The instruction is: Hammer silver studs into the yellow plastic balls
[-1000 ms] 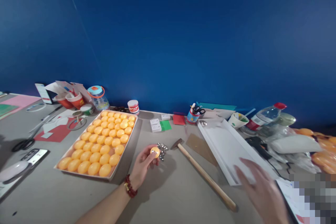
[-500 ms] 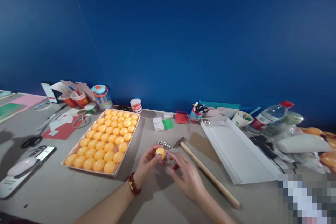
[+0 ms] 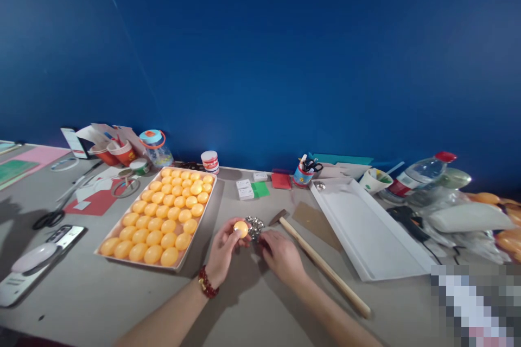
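My left hand [image 3: 223, 249], with a dark red bead bracelet on its wrist, is closed round an orange table tennis ball [image 3: 241, 229]. The ball is held between thumb and fingers, a little above the grey table. A small shiny spot shows on its left side. Just right of it lies a heap of small silver metal pieces [image 3: 255, 226], too small to name. At the heap's near right edge is my right hand [image 3: 281, 256], fingers curled down and pressed together. Whatever lies under its fingertips is hidden.
A box [image 3: 178, 267] of orange balls stands to the left. Right of my hands lies a wooden-handled hammer [image 3: 325, 268], beside a brown card [image 3: 313, 222] and a white tray [image 3: 372, 233]. Small white boxes [image 3: 245, 190] and a pen cup [image 3: 303, 177] stand behind.
My left hand has moved slightly left with the ball, away from the metal pieces. My right hand has left the ball and come down at the heap, its fingers more curled.
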Motion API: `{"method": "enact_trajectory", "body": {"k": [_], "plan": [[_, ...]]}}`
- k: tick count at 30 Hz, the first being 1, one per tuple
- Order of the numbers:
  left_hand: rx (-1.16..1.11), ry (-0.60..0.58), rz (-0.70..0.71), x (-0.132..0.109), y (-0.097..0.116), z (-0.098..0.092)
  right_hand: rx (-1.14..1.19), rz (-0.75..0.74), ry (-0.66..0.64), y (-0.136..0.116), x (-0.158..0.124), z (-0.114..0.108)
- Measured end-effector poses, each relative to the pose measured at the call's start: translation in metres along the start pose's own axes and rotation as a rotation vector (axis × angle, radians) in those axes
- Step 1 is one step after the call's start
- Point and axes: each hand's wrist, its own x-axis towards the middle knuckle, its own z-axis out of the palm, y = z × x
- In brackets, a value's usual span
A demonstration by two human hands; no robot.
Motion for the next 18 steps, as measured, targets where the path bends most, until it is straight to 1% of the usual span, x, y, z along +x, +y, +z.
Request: {"method": "enact_trajectory", "body": {"k": [5,10,14,18], "plan": [[-0.015,-0.034,-0.021,-0.0018,-0.0004,0.0032,-0.063,0.014,0.041,0.0001,0.0025,0.0115],[-0.042,-0.087,-0.006,-0.0018,-0.0037,0.0029,-0.042,-0.007,0.066,-0.0021,0.0013,0.0094],[-0.062,-0.095,-0.015,-0.0007,-0.0071,-0.0003,0.125,0.007,0.106,0.0006,-0.0023,0.0053],[-0.043,-0.102,-0.017,-0.0004,-0.0093,-0.0013,0.412,0.072,0.143,0.0075,-0.0052,0.0053]]}}
